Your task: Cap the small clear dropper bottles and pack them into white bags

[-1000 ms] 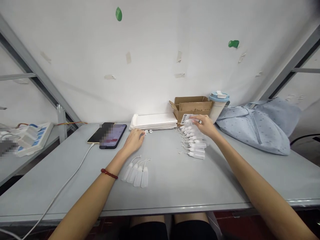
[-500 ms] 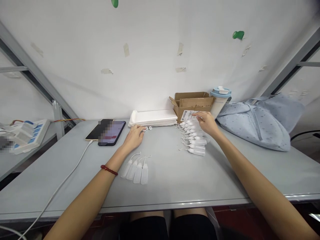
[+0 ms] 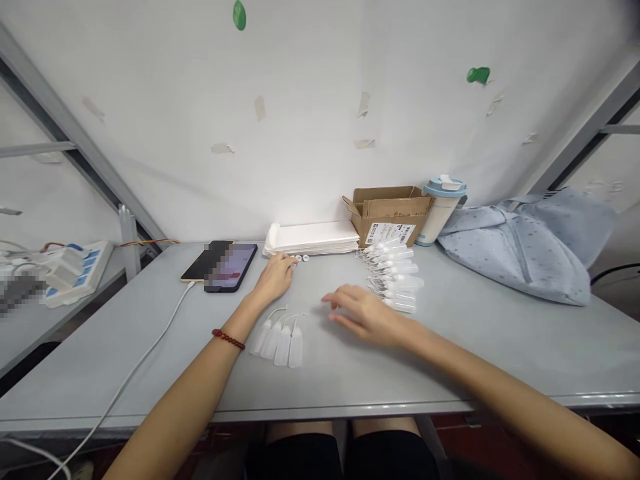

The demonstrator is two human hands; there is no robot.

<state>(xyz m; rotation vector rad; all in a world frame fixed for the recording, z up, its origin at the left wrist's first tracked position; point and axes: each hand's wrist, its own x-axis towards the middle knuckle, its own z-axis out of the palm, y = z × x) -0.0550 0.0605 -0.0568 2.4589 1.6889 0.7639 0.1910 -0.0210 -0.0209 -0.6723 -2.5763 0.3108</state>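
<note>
My left hand (image 3: 275, 279) rests on the grey table (image 3: 350, 373), its fingertips closed around small white caps (image 3: 300, 258) beside a stack of white trays (image 3: 313, 238). My right hand (image 3: 361, 315) hovers low over the table's middle, fingers stretched out and empty. A row of several small clear squeeze bottles (image 3: 280, 339) lies just left of it. A bigger pile of the same bottles (image 3: 395, 273) lies behind and to the right of my right hand.
An open cardboard box (image 3: 390, 212) and a blue-lidded cup (image 3: 443, 208) stand at the back. A light blue bag (image 3: 520, 243) lies at the right. Two phones (image 3: 220, 265) with a white charging cable (image 3: 145, 360) lie at the left; a power strip (image 3: 70, 270) sits far left.
My right hand left the far bottle pile and came back toward the table's middle, now empty and spread. My left hand stayed by the small caps.
</note>
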